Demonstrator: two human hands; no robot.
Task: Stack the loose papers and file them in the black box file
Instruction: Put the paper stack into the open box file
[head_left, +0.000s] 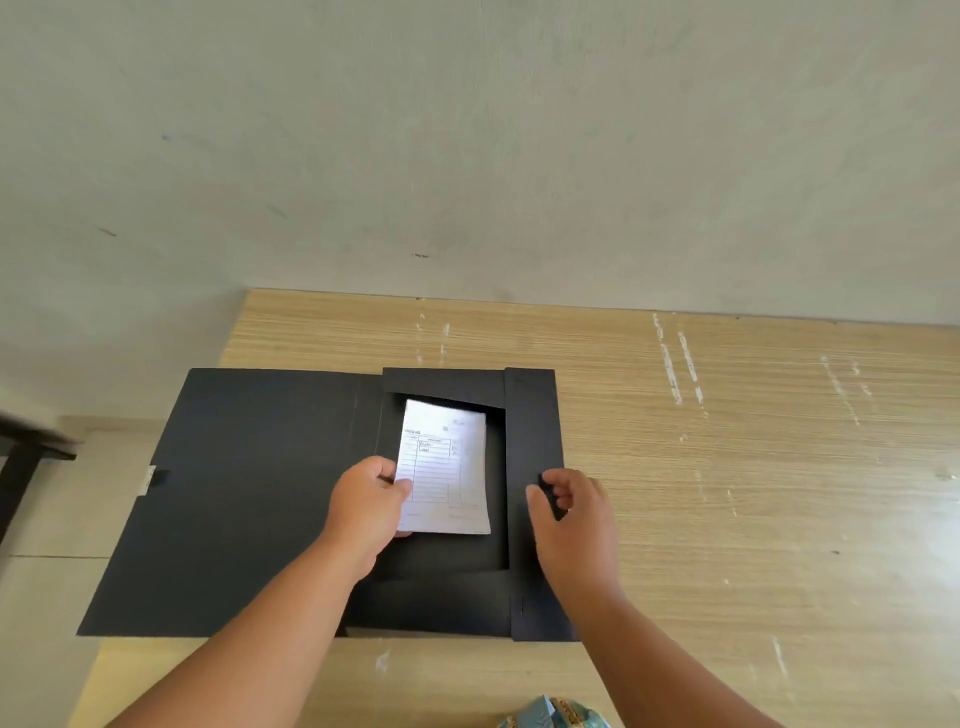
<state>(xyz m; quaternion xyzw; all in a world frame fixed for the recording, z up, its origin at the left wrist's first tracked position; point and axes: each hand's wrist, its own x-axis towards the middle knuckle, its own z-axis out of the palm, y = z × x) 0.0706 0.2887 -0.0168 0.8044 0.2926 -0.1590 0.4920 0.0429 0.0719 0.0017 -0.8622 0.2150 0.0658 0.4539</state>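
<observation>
A pale wood-grain tabletop (727, 467), streaked with white scuffs, stands against a plain grey-green wall (467, 130); at the left, beyond its edge, lie pale floor tiles and part of a dark piece of furniture (21, 467). One black box file (249, 493) of matte card lies flat and open on the tabletop — its lid spread to the left, overhanging the edge, its tray to the right with flaps folded in at the far, near and right sides. One small stack of papers (447, 467), white, rectangular, printed with a ruled form, sits inside the tray; the left hand (363, 509) pinches its left edge, grip closed on the sheets; the right hand (571, 514) has its grip closed on the right flap (530, 415), thumb and fingers pinching its edge. A blue patterned object (550, 714) shows at the bottom edge, too cropped to identify.
</observation>
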